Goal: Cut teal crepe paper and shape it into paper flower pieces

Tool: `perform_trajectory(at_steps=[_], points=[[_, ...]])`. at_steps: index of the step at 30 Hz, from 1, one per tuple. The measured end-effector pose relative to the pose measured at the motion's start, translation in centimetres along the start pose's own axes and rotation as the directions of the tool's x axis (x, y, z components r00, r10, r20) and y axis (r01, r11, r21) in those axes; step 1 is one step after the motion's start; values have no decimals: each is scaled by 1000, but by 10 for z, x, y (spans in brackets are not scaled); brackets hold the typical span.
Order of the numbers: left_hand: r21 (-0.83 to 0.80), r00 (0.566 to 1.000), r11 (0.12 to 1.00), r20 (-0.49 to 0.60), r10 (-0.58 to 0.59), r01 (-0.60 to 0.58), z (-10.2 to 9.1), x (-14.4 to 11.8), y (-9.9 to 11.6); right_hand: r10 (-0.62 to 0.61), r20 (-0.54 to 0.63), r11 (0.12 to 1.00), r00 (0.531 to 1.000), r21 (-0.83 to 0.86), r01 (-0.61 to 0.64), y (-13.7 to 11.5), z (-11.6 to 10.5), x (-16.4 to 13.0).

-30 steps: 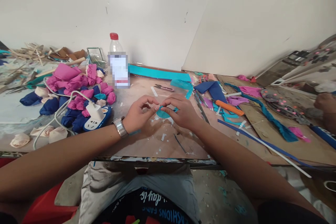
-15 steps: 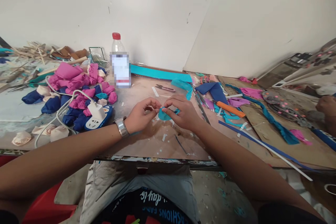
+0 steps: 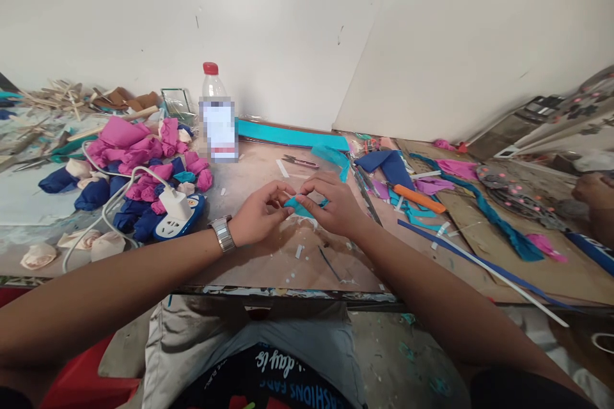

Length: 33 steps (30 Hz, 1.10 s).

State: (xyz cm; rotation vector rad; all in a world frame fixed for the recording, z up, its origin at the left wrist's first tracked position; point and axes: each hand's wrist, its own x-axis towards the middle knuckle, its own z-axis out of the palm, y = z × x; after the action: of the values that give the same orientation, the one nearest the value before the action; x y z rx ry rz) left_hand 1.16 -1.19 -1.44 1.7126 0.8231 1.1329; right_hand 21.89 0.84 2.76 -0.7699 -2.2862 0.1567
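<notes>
I had both hands together over the middle of the worn brown tabletop (image 3: 268, 255). My left hand (image 3: 259, 214), with a metal wristwatch (image 3: 222, 234) on its wrist, was curled with its fingertips pinched onto the left edge of a small teal scrap of crepe paper (image 3: 296, 206). My right hand (image 3: 336, 204) was curled the same way, thumb and forefinger closed on the right side of that scrap, so the paper sat between the two hands, just above the table surface. How much of it was folded inside my fingers I could not tell.

Left of my left hand lay a white and blue power strip (image 3: 178, 217) with a white plug in it, and beyond that a heap of pink and dark blue rolled paper pieces (image 3: 137, 166). Further from my left hand stood a clear plastic bottle with a red cap (image 3: 215, 108). Beyond my right hand lay a long teal paper strip (image 3: 292, 136) and small snips (image 3: 300, 161). To the right of my right hand was an orange-handled knife (image 3: 419, 198). At the far right edge another person's hand (image 3: 592, 190) rested on the table.
</notes>
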Motion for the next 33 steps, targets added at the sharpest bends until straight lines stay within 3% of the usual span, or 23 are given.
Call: perform_trajectory(at_steps=[14,18,25,33], points=[[135,998,990,45,-42,35,-4,-1,6,-5,31,1000,999,-3,5,2,1,0],[245,1000,969,16,0,-4,-2,-1,5,-5,54,1000,999,11,4,2,3,-1],[258,994,960,38,99,-105,-3,0,2,-46,127,999,991,23,43,3,2,-1],[312,973,927,165,163,-208,-5,-1,1,-104,130,994,986,-5,106,5,2,-1]])
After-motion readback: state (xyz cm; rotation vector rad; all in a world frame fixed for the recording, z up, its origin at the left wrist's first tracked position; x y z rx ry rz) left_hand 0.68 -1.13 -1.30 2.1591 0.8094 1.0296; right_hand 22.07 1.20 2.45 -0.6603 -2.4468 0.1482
